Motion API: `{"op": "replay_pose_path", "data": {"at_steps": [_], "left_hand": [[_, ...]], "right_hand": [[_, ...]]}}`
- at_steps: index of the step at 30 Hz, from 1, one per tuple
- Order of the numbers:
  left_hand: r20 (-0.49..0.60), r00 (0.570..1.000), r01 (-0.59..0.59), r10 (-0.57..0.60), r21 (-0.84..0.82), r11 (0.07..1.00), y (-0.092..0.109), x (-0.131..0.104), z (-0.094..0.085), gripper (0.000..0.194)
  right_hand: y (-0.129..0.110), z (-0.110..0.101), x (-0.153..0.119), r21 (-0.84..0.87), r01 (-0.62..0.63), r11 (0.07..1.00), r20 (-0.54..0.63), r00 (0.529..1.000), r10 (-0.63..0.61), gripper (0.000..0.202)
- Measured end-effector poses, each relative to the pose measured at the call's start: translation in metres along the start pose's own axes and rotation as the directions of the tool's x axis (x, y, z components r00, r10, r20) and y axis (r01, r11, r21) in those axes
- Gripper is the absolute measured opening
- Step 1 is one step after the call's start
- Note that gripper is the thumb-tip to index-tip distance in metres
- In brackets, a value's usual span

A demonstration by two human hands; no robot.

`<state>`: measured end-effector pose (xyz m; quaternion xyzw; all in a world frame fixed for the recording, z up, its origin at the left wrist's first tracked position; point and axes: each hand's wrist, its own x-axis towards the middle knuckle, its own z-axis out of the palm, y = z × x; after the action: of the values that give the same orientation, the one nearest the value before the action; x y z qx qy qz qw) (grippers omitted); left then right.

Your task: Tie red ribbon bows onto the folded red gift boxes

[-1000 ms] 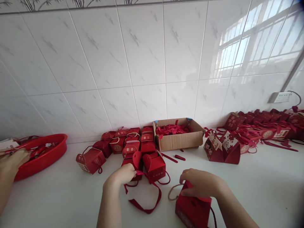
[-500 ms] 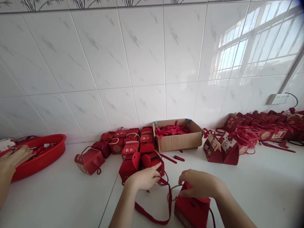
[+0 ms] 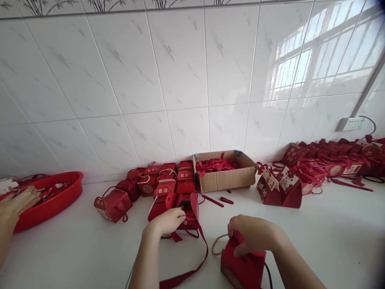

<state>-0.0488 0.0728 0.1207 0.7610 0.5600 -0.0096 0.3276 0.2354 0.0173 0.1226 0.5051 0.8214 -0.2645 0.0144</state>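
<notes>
Tabletop (image 3: 75, 257) spreads white and smooth beneath your left hand (image 3: 167, 222) and right hand (image 3: 254, 237), with a thin dark seam (image 3: 129, 277) below and left of your left fingers. Ahead of your fingertips rises a wall (image 3: 144, 72) of pale, grey-flecked tiles, a band of dark plant drawings along its top. Far to the right of your right fingers, a barred window (image 3: 303, 64) shows reflected in the tiles, and a white socket strip (image 3: 350, 124) sits lower down.

Your right fingers are clamped on the top of a closed red box (image 3: 242, 267), its tan cord looping out beside them. Your left fingers bend close together at the front of an open red box (image 3: 194, 206); a red ribbon (image 3: 205, 245) trails from beside their tips onto the tabletop, and you cannot tell whether they grip it.

Clustered boxes (image 3: 166, 188) crowd the way just beyond your left fingers. Ahead, between your hands, a cardboard carton (image 3: 228, 181) holds ribbon pieces (image 3: 218, 164), with loose strips (image 3: 226, 200) lying in front. Patterned boxes (image 3: 291, 192) stand ahead and right of your right fingers. Well left of your left fingers, another person's hand (image 3: 22, 200) is over a red basin (image 3: 57, 209).
</notes>
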Motion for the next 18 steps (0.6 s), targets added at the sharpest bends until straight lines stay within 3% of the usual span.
{"op": "replay_pose_path", "data": {"at_steps": [5,12,18], "left_hand": [[-0.014,1.000,-0.005,0.005,-0.027,1.000,-0.004,-0.009,-0.003,0.032],[-0.276,0.961,-0.013,0.000,-0.045,0.999,0.016,-0.042,-0.006,0.038],[-0.299,0.954,-0.043,0.036,-0.019,0.999,0.030,-0.055,-0.009,0.035]], "right_hand": [[0.006,0.001,0.006,-0.002,0.064,0.998,0.101,0.993,-0.063,0.068],[0.007,0.003,0.014,-0.027,0.027,0.999,0.102,0.994,-0.024,0.053],[0.008,-0.001,0.014,0.001,-0.046,0.999,0.102,0.994,0.046,0.056]]}}
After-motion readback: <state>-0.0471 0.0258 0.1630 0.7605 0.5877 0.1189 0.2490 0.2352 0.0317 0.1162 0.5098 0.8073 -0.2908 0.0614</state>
